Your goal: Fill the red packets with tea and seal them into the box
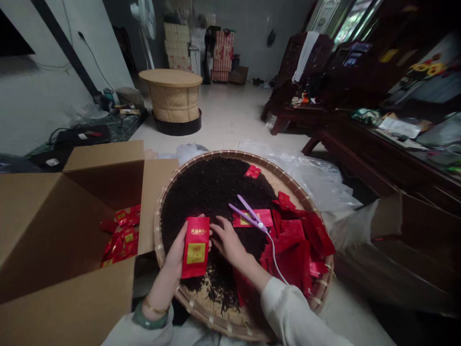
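My left hand (177, 251) grips a red packet (195, 247) with a gold square on its front, held upright over a round woven bamboo tray (157, 218). Close to the packet's right side is my right hand (226, 240), its fingers bent over the dark loose tea leaves (212, 187); whether it holds any is hidden. A purple hand-held sealer (248, 212) with a white cord lies with its jaws apart on another red packet. Flat red packets (291, 240) are heaped along the tray's right side. One small red piece (253, 171) rests near the far rim.
An opened cardboard box (108, 293) at left contains several red packets (124, 235). Clear plastic sheeting (317, 178) lies behind the tray, and a second carton (389, 250) stands at right. Farther off are a round wicker table (171, 96) and a dark wooden table (378, 154).
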`<state>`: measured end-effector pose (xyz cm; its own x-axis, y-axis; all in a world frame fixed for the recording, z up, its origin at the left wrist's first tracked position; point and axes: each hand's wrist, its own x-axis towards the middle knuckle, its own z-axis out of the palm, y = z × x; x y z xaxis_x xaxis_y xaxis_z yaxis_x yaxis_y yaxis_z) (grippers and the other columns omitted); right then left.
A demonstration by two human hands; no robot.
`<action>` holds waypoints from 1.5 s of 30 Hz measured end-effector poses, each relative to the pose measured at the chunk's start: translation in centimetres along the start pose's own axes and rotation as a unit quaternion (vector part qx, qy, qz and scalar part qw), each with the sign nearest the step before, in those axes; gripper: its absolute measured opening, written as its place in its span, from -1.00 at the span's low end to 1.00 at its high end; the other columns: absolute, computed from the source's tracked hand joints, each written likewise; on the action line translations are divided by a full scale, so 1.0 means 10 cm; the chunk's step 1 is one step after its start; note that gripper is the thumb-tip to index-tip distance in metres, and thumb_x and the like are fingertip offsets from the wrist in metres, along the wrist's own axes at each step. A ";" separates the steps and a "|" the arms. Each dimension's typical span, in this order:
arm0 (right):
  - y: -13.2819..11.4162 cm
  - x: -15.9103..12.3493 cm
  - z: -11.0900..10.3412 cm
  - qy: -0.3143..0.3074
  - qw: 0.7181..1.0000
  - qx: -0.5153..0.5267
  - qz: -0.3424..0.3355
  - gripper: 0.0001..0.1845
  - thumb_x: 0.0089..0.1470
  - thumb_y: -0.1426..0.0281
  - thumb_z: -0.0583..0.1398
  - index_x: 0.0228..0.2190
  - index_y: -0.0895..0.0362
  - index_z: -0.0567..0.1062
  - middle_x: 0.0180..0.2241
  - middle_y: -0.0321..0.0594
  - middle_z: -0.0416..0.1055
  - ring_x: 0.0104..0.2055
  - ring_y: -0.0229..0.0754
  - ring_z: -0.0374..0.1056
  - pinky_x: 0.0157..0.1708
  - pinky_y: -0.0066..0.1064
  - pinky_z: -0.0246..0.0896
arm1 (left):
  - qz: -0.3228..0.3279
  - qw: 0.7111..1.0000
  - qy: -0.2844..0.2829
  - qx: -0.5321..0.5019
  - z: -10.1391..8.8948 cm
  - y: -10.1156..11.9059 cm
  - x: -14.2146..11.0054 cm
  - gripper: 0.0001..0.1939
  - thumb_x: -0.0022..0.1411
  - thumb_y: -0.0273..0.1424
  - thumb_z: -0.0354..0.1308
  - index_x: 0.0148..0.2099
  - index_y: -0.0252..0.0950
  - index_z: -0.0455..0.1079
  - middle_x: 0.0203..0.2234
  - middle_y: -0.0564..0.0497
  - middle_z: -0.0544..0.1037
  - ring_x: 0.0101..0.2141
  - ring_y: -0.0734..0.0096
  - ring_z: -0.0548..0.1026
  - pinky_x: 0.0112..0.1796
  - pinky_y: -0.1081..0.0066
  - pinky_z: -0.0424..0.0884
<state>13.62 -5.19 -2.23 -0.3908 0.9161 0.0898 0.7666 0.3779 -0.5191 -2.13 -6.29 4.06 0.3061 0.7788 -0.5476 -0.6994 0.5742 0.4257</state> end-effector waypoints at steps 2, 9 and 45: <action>0.00 0.02 0.04 -0.001 1.000 -0.020 -0.004 -0.25 -0.07 0.35 0.31 0.16 0.11 0.23 0.27 0.14 -0.09 0.26 0.21 -0.07 0.10 0.05 0.07 | -0.004 1.000 -0.013 -0.001 -0.03 0.00 0.01 -0.54 0.35 -0.21 -0.10 0.17 -0.35 0.26 -0.29 -0.16 0.61 -0.42 0.28 0.60 -0.30 0.30 0.54; 0.01 0.13 0.25 -0.056 0.981 -0.104 -0.152 -0.35 -0.04 0.10 0.25 0.07 0.08 0.36 0.30 0.03 -0.09 0.33 0.27 -0.37 0.19 0.16 -0.36 | 0.010 0.997 -0.080 -0.011 -0.08 -0.02 0.08 -0.52 0.36 -0.25 -0.11 0.25 -0.31 0.16 -0.11 -0.15 0.57 -0.21 0.23 0.58 -0.11 0.25 0.48; 0.07 0.34 -0.20 0.077 0.417 0.851 0.310 -0.62 0.23 0.25 -0.08 -0.35 0.18 0.43 -0.42 -0.11 0.52 -0.38 -0.14 0.47 -0.37 -0.28 0.36 | 0.401 0.513 0.004 0.759 -0.32 -0.25 0.03 -0.86 0.25 -0.39 -0.03 -0.27 -0.25 0.35 -0.19 -0.11 0.48 -0.16 0.21 0.45 -0.16 0.24 0.40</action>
<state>13.85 -1.51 -0.56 -0.2487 0.8147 -0.5238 -0.8268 -0.4603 -0.3233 -2.34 -8.35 0.52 0.3069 0.9207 0.2410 0.7122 -0.3902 0.5836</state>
